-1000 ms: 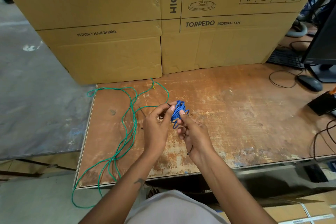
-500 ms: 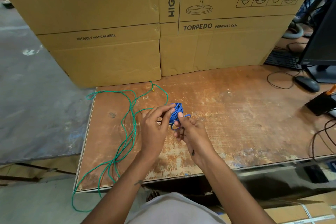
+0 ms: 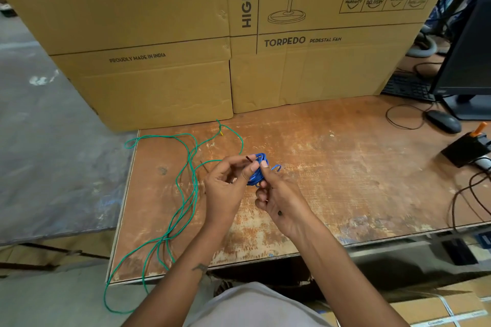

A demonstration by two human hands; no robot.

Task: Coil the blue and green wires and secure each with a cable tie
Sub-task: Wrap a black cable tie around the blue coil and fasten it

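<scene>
A: The fingers [image 3: 253, 167] of the left hand [image 3: 225, 188] were curled, pinching the blue wire coil [image 3: 259, 170] from its left side, and a thin dark strip, probably the cable tie [image 3: 249, 159], stuck up just above them. The right hand [image 3: 279, 199] pinched the same coil from the right with thumb and forefinger, its other fingers curled underneath.

B: So where did the coil lie relative to them?

A: Directly between the two hands, held up off the desk [image 3: 332, 167], toward its left half. The bundle's long axis ran roughly away from the person, and one loose blue loop poked out on the right. Both hands were equally near; the tie end sat on the left hand's side, so in my judgement the left hand would feed it round.

B: And the green wire [image 3: 186, 194]?

A: Uncoiled, sprawled by the desk's left edge, trailing over the front left corner and down toward the floor.

B: Anything unclear?

A: Whether the tie was already looped round the coil; the fingers hid that, and the strip was too thin to follow.
</scene>
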